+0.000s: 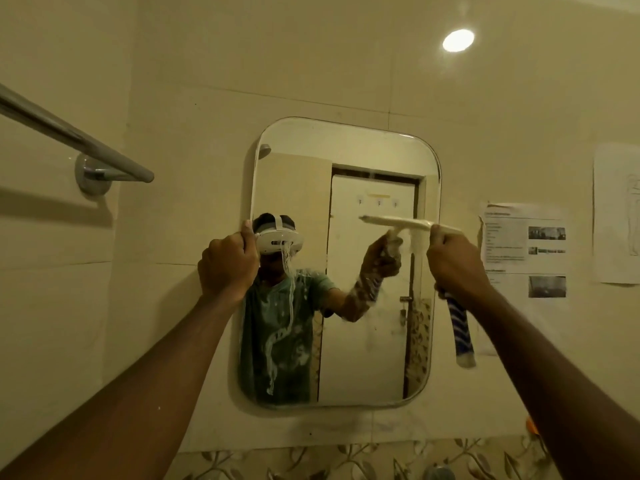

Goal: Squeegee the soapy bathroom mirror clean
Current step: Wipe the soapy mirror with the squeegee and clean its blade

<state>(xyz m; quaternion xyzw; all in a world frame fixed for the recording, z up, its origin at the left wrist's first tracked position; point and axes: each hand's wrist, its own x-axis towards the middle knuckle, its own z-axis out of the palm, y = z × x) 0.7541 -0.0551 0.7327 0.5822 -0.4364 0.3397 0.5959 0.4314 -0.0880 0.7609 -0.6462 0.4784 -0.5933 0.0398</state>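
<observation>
left hand [227,263] clamps mirror [346,161] left edge, right hand [457,261] fisted on squeegee [394,222] at right edge mid-height; judged best: blade flat, steady overlapping pull through suds [282,327].

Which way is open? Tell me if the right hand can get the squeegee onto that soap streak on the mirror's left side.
Probably yes. The right hand holds the squeegee at the mirror, and bare glass lies between it and the soap streak. The left hand grips the mirror's left edge, just clear of the streak.
</observation>
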